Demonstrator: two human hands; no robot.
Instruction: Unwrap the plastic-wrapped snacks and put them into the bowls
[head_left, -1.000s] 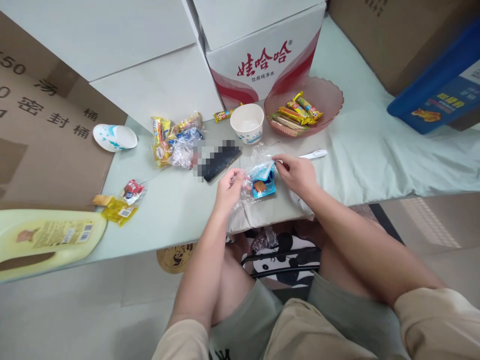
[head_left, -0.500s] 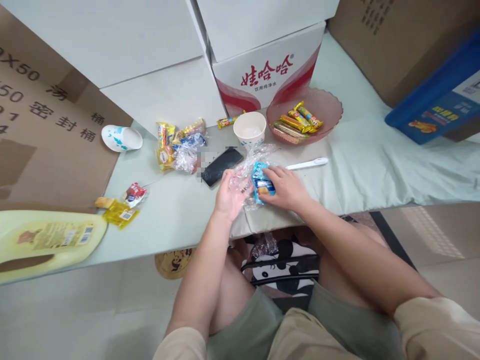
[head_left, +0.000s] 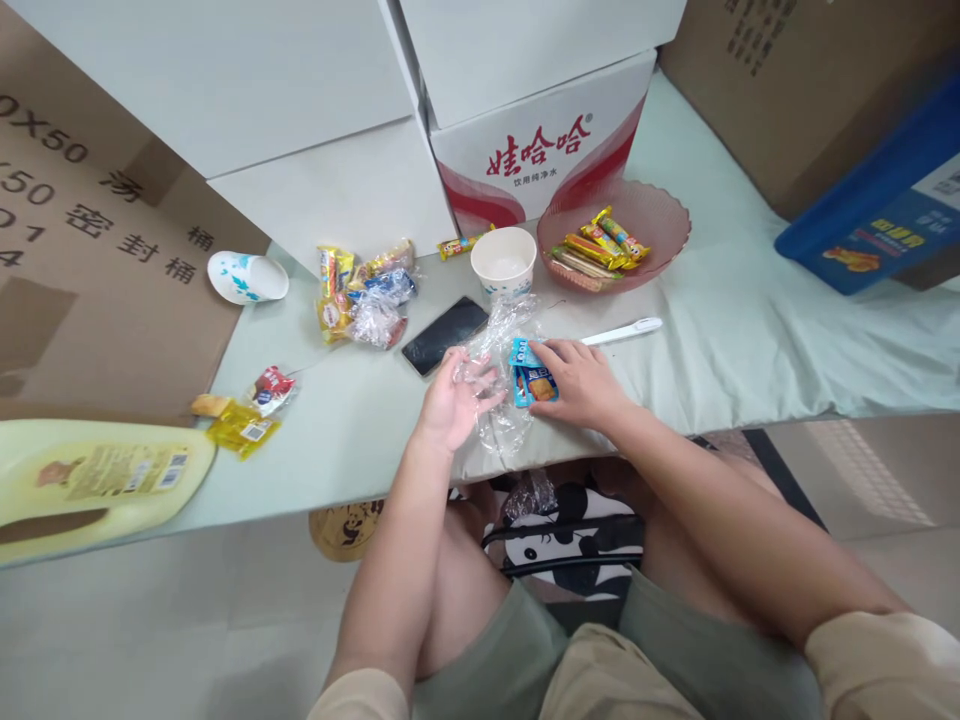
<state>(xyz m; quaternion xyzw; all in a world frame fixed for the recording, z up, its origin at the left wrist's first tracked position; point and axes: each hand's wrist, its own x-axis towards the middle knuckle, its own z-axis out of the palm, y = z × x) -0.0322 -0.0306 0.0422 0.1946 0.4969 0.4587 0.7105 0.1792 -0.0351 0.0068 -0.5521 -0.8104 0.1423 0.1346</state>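
My right hand [head_left: 581,385] is closed around small blue snack packets [head_left: 538,385] at the front of the cloth-covered table. Just left of them, a crinkled clear plastic bag [head_left: 506,425] lies spread on the cloth. My left hand [head_left: 454,400] touches the bag's left side, palm up, with its fingers apart. A dark phone [head_left: 444,335] rests beyond my left hand. Behind the bag stands a white paper cup [head_left: 504,262] with a blue pattern. Past my right fingers lies a white, slim-handled tool [head_left: 622,332], its kind unclear.
A pink glass bowl [head_left: 656,255] holds several yellow-wrapped snacks. Wrapped snacks [head_left: 337,290] lie left of the phone, near a tipped paper cup [head_left: 247,278]. A yellow bottle [head_left: 97,490] lies at the left edge. White boxes [head_left: 330,190] stand behind; a blue container [head_left: 862,220] is at right.
My left hand has drawn slightly left and its fingers have spread. The clear bag lies flatter between my hands. My right hand stays on the blue packets, which have shifted slightly right.
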